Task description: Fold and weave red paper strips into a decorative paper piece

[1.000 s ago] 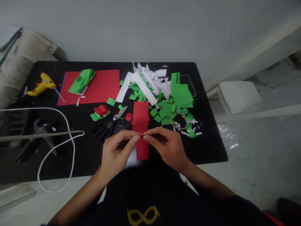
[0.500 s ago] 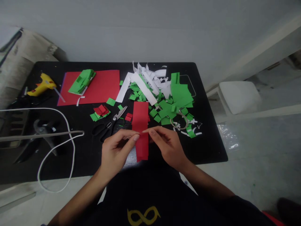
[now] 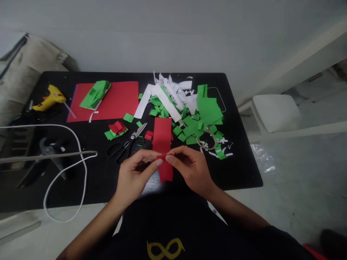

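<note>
red paper strip (image 3: 162,133) at the near middle of a black table (image 3: 235,169), lengthwise from far to near. gripped partway along: from the left by a thumb-and-forefinger pinch of the left hand (image 3: 132,175), from the right by a matching pinch of the right hand (image 3: 196,169), fingertips almost meeting. compared with half a second ago, lowered back onto the paper on the right side after a slight lift, and shifted a little rightward at the near end. probably now worked from both sides, as if at a fold or crease, rather than steadied by one hand. cannot tell one strip from several layers.

just left, black-handled scissors (image 3: 132,137) and a pile of red and green paper squares (image 3: 116,128). farther left, a yellow glue gun (image 3: 50,101). beyond, white paper strips (image 3: 168,103); to the right, green paper scraps (image 3: 191,126).
</note>
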